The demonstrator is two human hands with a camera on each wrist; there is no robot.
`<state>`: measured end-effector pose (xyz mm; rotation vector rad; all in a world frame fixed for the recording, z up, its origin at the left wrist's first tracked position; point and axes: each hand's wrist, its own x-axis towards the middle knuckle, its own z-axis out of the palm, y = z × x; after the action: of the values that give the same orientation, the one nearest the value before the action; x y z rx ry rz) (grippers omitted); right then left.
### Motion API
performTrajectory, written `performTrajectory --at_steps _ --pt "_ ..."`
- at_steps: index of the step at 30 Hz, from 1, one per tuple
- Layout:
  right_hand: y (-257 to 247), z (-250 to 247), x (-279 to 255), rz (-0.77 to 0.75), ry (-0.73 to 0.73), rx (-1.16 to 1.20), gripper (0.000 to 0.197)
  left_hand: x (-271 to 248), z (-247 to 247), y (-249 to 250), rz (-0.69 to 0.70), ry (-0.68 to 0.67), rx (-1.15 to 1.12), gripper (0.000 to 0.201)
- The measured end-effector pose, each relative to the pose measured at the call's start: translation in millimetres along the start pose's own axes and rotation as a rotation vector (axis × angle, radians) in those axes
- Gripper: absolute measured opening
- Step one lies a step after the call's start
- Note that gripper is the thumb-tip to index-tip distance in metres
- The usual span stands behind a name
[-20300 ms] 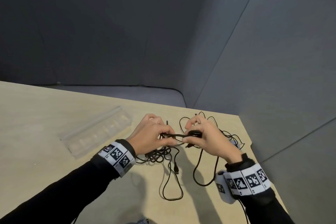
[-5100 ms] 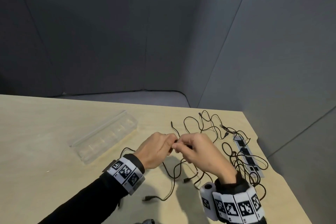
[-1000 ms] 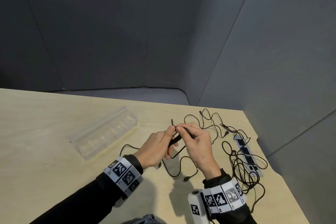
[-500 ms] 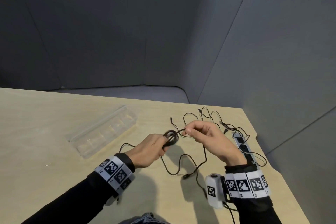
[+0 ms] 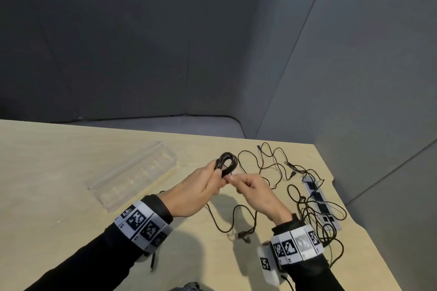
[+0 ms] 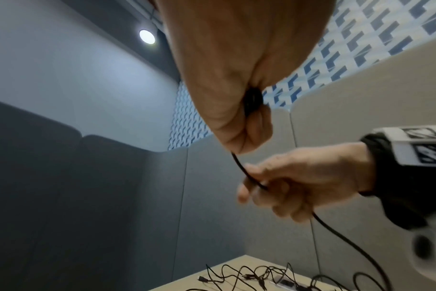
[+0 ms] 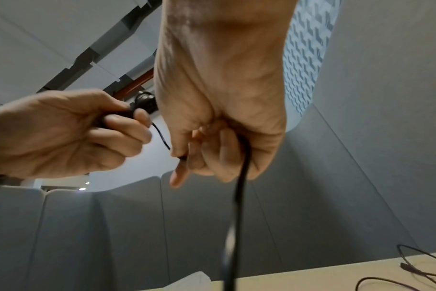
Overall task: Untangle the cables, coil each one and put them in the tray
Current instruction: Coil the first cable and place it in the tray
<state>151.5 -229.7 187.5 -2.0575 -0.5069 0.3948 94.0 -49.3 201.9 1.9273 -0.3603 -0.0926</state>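
My left hand (image 5: 203, 182) grips a small coil of black cable (image 5: 225, 164) above the wooden table (image 5: 47, 160); the same coil (image 7: 143, 102) shows dark between its fingers in the right wrist view. My right hand (image 5: 250, 184) pinches the free run of that same cable (image 6: 247, 173) just right of the coil. The loose tail (image 5: 236, 222) hangs down and loops on the table, ending in a plug (image 5: 244, 236). A tangle of other black cables (image 5: 307, 198) lies at the right. The clear plastic tray (image 5: 132, 177), with nothing in it, sits left of my hands.
A white strip with black squares (image 5: 319, 203) lies under the tangle near the table's right edge. Grey padded walls (image 5: 165, 54) close in behind and to the right. A grey bench seat (image 5: 165, 123) runs past the far edge.
My hands have come together again and risen slightly. The coil in my left hand now stands up above the fingers, and my right hand has slid in close along the cable.
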Motion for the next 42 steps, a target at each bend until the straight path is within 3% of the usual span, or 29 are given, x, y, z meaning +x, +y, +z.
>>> performTrajectory --at_steps 4,8,14,17,19,21,24,26,29,32,36,40,42 --pt "4 -3 -13 0.046 -0.102 -0.206 0.028 4 -17 -6 -0.075 0.099 0.299 0.019" --pt "-13 -27 -29 0.013 -0.158 -0.236 0.027 9 -25 -18 -0.163 0.184 0.497 0.025" --pt "-41 -56 -47 -0.095 -0.103 -0.361 0.023 17 -26 -27 -0.28 0.301 0.47 0.028" --pt "-49 -44 -51 -0.175 -0.187 -0.556 0.024 25 -16 -21 -0.288 0.336 0.479 0.028" --pt "-58 -32 -53 -0.304 -0.202 -0.655 0.023 27 -9 -21 -0.219 0.266 0.617 0.023" --pt "-72 -31 -50 -0.448 -0.122 -0.657 0.023 25 2 -23 -0.043 0.133 0.761 0.013" --pt "-87 -49 -39 -0.596 0.09 -0.553 0.015 17 12 -15 0.304 -0.018 0.817 0.015" --pt "-91 -64 -32 -0.636 0.265 -0.412 0.012 15 11 -3 0.435 -0.003 0.793 0.023" --pt "-90 -75 -26 -0.592 0.412 -0.187 0.008 18 5 11 0.579 0.044 0.759 0.022" --pt "-79 -74 -13 -0.476 0.47 0.006 0.004 18 8 26 0.703 0.063 0.752 0.032" --pt "-54 -65 -2 -0.263 0.475 0.143 0.003 23 6 39 0.648 0.23 0.647 0.024" --pt "-33 -42 -9 -0.136 0.298 -0.004 0.013 31 -9 39 0.494 0.45 0.653 0.029" --pt "-29 -33 -19 -0.208 0.28 -0.312 0.021 35 -13 36 0.424 0.498 0.688 0.032"
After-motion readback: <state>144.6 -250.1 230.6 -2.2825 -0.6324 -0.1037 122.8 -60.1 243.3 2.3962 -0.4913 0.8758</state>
